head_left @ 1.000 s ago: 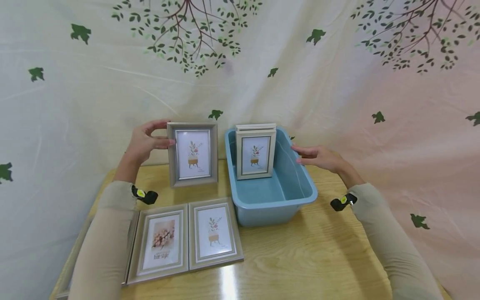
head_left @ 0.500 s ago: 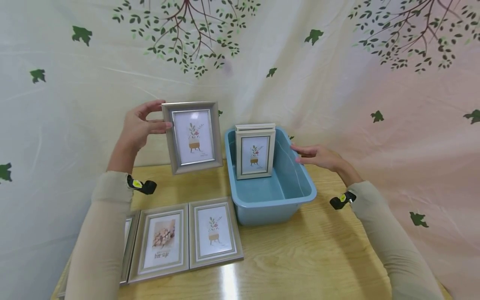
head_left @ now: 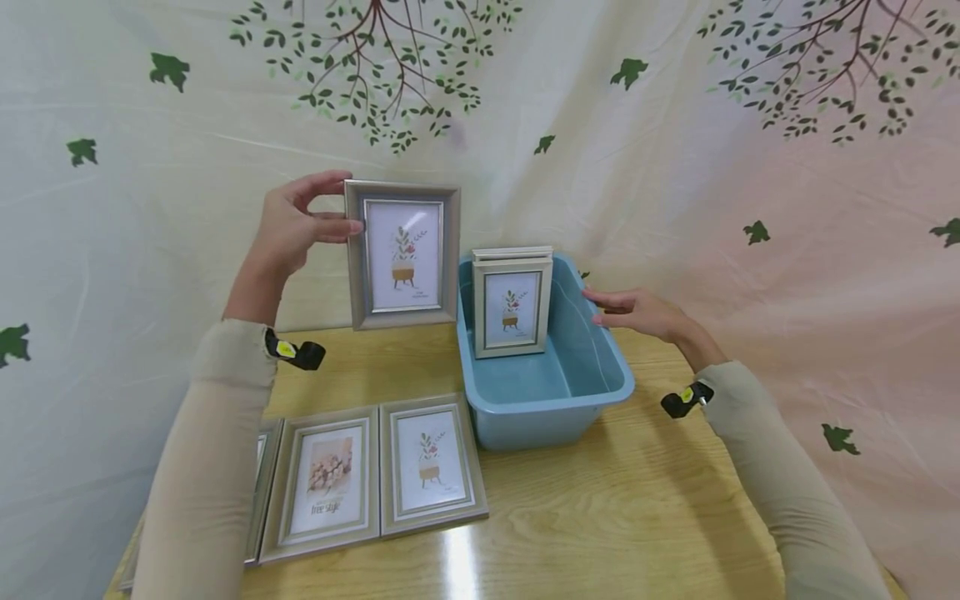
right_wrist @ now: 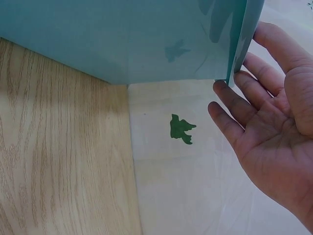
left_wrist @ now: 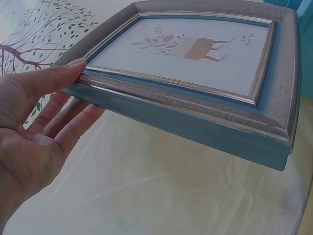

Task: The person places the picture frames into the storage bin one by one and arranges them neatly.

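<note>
My left hand (head_left: 288, 225) pinches a grey picture frame (head_left: 452, 258) by the upper part of its left side. The frame hangs upright above the table, picture facing me, just left of the blue plastic tub (head_left: 525, 408). In the left wrist view the thumb (left_wrist: 66, 74) lies on the frame's front, with other fingers behind it. Inside the tub, pale frames (head_left: 512, 350) stand upright against the back left. My right hand (head_left: 641, 315) touches the tub's right rim with fairly straight fingers; in the right wrist view several fingertips (right_wrist: 222, 90) sit at the rim's edge.
Left of the tub, more frames lie face up in a row on the wooden table (head_left: 600, 508), including a "free style" frame (head_left: 326, 483) and a plant-picture frame (head_left: 431, 462). My left forearm covers part of the row. A printed curtain (head_left: 660, 167) hangs behind.
My left hand has lifted the grey picture frame higher off the table and brought it slightly right, towards the tub. My right hand has stayed at the tub's rim.
</note>
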Demonstrator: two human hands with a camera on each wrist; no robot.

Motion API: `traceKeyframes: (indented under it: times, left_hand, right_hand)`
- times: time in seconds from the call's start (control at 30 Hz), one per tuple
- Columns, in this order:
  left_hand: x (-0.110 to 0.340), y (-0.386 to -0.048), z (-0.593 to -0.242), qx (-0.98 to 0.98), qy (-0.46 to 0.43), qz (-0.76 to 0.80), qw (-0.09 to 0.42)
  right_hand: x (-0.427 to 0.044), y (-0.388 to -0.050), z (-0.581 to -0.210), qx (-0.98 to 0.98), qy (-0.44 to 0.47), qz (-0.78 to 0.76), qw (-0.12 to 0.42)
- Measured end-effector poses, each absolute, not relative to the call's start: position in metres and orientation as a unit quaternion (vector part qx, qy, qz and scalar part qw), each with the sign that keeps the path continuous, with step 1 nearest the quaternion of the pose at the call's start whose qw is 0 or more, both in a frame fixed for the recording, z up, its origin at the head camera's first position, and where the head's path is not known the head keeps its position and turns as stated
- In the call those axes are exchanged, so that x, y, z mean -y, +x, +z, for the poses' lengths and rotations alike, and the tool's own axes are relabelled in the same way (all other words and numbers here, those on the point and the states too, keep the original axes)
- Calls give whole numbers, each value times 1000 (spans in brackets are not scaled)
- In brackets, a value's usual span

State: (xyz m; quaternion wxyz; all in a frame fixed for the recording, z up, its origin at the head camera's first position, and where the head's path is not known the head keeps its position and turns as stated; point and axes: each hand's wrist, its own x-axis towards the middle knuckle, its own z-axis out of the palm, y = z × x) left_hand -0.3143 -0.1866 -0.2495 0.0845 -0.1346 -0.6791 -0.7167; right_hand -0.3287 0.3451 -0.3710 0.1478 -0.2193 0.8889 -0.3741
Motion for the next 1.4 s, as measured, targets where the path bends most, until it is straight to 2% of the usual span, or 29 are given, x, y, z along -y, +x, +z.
traceKeyframes:
  times: [0.3,0.7,1.4]
  left_hand:
    - [175,-314,-236,662,-145,-730,92]
    - [132,-320,-232,646,-165,-737,112]
    - [55,-336,-271,639,-213,-736,74]
  right_hand:
    - [-344,-328,-370,-891,-219,-371,146]
    - [-347,-330,-373,-887,-214,-383,142]
    - [-347,-332,-374,-883,-220,-388,145]
